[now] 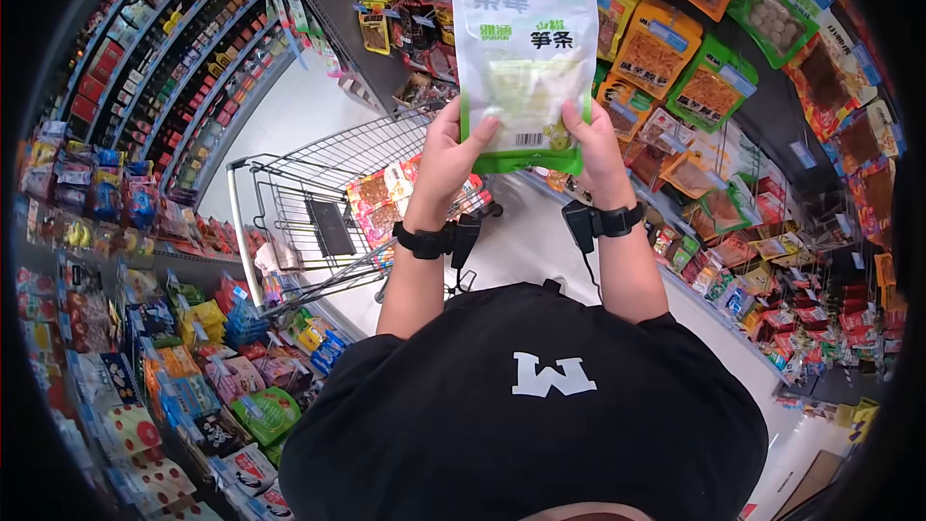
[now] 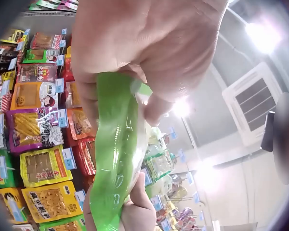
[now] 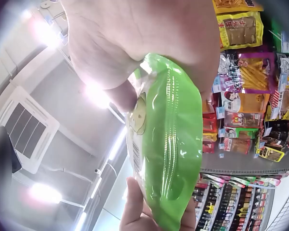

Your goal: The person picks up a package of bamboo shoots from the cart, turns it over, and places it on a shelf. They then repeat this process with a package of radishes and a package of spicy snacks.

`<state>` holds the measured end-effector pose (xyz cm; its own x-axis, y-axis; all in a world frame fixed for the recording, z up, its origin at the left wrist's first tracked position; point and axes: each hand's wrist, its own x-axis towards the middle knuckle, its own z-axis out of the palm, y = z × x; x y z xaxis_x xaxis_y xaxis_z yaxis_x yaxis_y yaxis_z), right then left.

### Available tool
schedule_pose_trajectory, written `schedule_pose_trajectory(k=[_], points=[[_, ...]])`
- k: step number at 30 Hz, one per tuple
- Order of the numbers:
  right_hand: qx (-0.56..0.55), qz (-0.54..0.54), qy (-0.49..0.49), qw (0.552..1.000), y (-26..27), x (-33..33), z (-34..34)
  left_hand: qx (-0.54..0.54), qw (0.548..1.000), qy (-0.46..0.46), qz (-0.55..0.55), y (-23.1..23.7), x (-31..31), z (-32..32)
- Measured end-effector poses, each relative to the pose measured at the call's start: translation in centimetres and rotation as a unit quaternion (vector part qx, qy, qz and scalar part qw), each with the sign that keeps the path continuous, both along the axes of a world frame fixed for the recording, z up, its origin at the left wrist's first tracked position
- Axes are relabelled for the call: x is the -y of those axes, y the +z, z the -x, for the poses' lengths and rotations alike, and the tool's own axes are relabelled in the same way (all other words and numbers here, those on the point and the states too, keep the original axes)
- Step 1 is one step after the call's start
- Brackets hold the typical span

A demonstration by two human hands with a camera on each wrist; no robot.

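Presently, we read the step as a label check: one pouch [image 1: 526,58] held up for inspection between the left hand [image 1: 445,159] and the right hand [image 1: 602,156]. Grip state: both hands closed on its lower sides, thumbs on the printed face, fingers curled behind. Location: in front of the person, before the hanging packets [image 1: 658,46], with the cart [image 1: 237,203] below and to the left.

Method, our judgement: we would pinch only the side edges, lightly, since a soft pack probably bulges and creases under a hard squeeze. Thumbs should sit low and wide, clear of the barcode [image 1: 529,139] and any small print. We would tilt the face slightly if overhead glare washes out the lettering, and support both sides evenly so that the top does not flop back. To turn it over, we would let one hand take the weight before the other lets go.

Appearance: glossy, mostly white face with green and black characters, a paler line of lettering above, and a small hang hole near the top edge. The bottom is bright green; the wrist views show it bulging, with a dotted-looking seam line on the right. Fine print: too small to read.
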<state>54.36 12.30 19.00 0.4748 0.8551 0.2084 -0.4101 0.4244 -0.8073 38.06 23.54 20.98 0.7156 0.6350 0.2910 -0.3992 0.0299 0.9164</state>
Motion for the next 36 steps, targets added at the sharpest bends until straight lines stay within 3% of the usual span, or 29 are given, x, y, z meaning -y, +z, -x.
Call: schedule_pose_trajectory(k=[21,26,36], points=[[-0.026,-0.02,0.006,0.999,0.2,1.4,-0.7,0.029,0.998,-0.04,0.045,-0.6,0.1,-0.6],[-0.013,0.0,0.0,1.0,0.2,1.1,-0.9,-0.025,0.997,0.051,-0.044,1.3,0.7,-1.0],[0.022,0.014,-0.025,0.999,1.1,0.9,-0.6,-0.004,0.998,0.07,0.001,-0.6,-0.5,-1.2]])
